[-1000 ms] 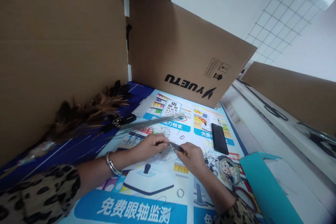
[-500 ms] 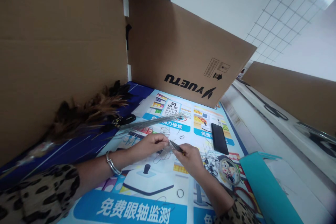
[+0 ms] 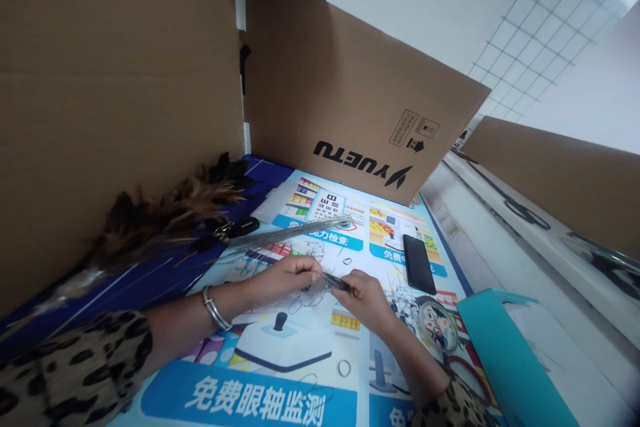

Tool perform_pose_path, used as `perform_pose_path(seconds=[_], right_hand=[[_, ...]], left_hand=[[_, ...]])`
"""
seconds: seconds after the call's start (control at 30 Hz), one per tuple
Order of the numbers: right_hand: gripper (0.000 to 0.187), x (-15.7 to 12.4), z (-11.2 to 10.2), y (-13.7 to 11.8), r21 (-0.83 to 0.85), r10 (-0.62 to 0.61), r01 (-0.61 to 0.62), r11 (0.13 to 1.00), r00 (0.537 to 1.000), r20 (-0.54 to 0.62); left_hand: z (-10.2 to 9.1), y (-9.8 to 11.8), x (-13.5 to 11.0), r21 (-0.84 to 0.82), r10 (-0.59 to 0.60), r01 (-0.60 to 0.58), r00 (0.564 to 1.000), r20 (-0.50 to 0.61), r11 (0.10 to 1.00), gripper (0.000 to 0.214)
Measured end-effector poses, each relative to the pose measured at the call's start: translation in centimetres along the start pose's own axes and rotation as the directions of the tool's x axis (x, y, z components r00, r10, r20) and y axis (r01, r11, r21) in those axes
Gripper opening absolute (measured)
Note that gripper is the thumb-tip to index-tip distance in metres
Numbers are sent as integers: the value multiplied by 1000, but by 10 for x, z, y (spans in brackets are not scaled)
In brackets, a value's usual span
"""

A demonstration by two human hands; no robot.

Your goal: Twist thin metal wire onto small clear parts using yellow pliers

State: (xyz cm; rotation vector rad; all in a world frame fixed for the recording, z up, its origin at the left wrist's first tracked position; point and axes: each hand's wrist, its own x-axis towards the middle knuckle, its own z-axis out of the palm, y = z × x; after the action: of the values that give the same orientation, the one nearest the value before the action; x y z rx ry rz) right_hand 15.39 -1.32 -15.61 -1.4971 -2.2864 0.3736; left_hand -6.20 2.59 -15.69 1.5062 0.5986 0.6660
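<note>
Right of the hands (image 3: pixel 290 275) (image 3: pixel 367 300) and pliers (image 3: pixel 339 282): teal box (image 3: pixel 505 353); faint strands (image 3: pixel 543 359) inside.

The pointed tool (image 3: pixel 338 281) in the right hand (image 3: pixel 369 302) has dipped slightly since half a second ago.

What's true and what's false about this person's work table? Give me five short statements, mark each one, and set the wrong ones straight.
1. The right hand holds a small pointed tool. True.
2. The left hand is spread flat on the table. False: its thumb and finger are pinched together near the tool's tip.
3. A silver bangle circles the left wrist. True.
4. The black phone lies to the left of both hands. False: it lies to the right of them.
5. Brown and black feathers lie beside the left cardboard wall. True.
</note>
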Motion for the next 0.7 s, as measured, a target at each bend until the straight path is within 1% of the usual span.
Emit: perform_pose_path(seconds=[0.13,0.27,0.47,0.7], right_hand=[[22,1,-3,0,-24,-51,52,998,998,21],[21,1,-5,1,-16,-90,90,996,995,40],[18,0,-4,4,61,-106,102,993,993,59],[17,0,-6,3,100,-113,105,989,990,79]], left_hand=[[-2,0,0,2,-5,5,999,50,1000,21],[-5,0,0,42,10,-14,995,104,999,24],[-9,-1,1,47,7,-15,984,178,999,25],[-10,0,1,83,-3,-15,978,207,996,27]])
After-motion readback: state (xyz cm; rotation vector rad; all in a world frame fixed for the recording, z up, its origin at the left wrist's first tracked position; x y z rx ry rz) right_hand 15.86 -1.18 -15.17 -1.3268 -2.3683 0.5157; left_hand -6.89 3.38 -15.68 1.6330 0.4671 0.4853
